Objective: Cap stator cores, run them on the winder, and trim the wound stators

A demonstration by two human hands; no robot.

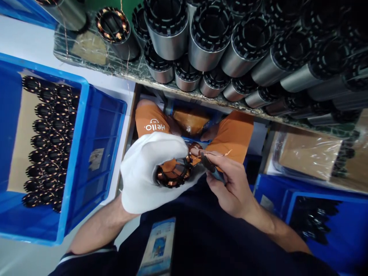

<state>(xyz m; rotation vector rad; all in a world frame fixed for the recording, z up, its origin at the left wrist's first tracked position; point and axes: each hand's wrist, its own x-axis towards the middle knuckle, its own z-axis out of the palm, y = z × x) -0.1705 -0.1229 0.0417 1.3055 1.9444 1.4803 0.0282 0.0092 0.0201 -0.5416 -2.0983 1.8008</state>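
Observation:
My left hand point(152, 172), in a white glove, is wrapped around a motor stator point(174, 177) with copper windings, its open ring facing up. The bare right hand point(231, 184) grips a small dark tool point(211, 166) with a bluish handle, whose tip is beside the stator's right edge. A thin copper wire point(221, 154) runs out from near the right fingertips. Part of the stator is covered by the glove.
Several metal stators point(211, 34) stand on the green bench point(94, 63) ahead, one wound with copper point(113, 30). A blue bin point(76, 153) of wound stators point(53, 142) is at left. Another blue bin point(339, 230) holds dark parts at right.

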